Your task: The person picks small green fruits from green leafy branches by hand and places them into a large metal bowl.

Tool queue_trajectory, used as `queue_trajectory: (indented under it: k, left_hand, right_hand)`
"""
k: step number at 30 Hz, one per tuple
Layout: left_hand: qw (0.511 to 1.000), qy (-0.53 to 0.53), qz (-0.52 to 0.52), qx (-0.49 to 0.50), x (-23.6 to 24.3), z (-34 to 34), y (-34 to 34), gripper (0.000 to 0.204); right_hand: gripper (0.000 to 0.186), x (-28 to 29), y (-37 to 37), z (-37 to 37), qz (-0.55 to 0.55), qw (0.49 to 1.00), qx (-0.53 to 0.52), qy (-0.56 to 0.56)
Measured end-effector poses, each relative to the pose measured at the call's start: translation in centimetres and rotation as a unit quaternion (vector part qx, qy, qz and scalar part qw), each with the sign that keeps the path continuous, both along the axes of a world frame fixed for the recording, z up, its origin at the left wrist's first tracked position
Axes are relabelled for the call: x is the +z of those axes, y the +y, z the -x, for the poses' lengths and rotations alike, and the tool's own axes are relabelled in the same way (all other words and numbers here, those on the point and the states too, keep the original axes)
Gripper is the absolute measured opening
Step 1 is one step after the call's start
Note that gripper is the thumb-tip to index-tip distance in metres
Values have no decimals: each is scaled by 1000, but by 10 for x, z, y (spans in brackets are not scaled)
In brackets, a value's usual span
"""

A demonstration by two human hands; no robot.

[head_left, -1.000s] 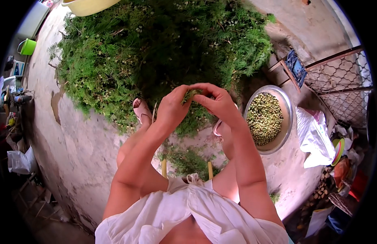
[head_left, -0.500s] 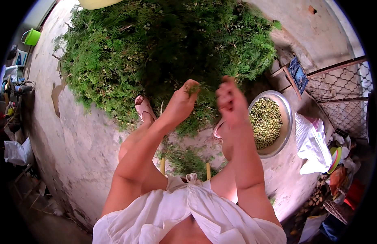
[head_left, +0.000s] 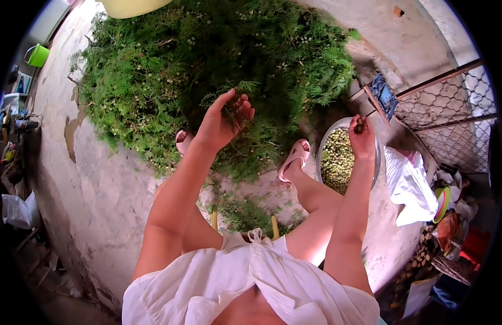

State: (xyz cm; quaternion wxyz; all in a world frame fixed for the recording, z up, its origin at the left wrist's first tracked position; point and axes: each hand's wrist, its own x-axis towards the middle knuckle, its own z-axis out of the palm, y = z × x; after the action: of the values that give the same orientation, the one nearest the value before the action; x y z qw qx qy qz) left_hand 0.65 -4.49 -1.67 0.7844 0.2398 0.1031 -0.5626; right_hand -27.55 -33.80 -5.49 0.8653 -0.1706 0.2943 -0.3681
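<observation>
My left hand [head_left: 223,122] is over the near edge of a heap of green conifer branches [head_left: 132,81]. Its fingers are curled loosely apart, and a feathery green sprig [head_left: 245,86] shows just beyond the fingertips; contact is hard to make out. Above the right side of a round metal basin [head_left: 376,168], my right hand [head_left: 362,142] is turned palm up. Its fingers are bent round a few small dark cones [head_left: 359,128]. The basin holds many small yellow-green cones [head_left: 336,157], partly hidden by my right hand and forearm.
My sandalled feet [head_left: 295,157] stand at the heap's near edge. Loose greenery [head_left: 243,211] lies between my legs. Right of the basin are a white sack [head_left: 405,184] and a metal lattice [head_left: 440,108]. A yellow container [head_left: 134,6] sits behind the heap, a green bucket [head_left: 38,55] far left.
My right hand has swung right from beside the left hand to over the basin. My left hand has shifted left and forward, and its fingers have loosened from the sprig.
</observation>
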Motion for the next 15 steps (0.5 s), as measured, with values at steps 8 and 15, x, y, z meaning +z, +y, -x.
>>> queue_trajectory:
  k: [8, 15]
  left_hand:
    - [997, -38, 62, -2, 1, 14, -9, 34]
    - [993, -114, -34, -24, -11, 52, 0, 31]
  right_hand:
    - [56, -19, -50, 138, 424, 558, 20, 713]
    - [60, 64, 144, -35, 425, 803, 234, 346]
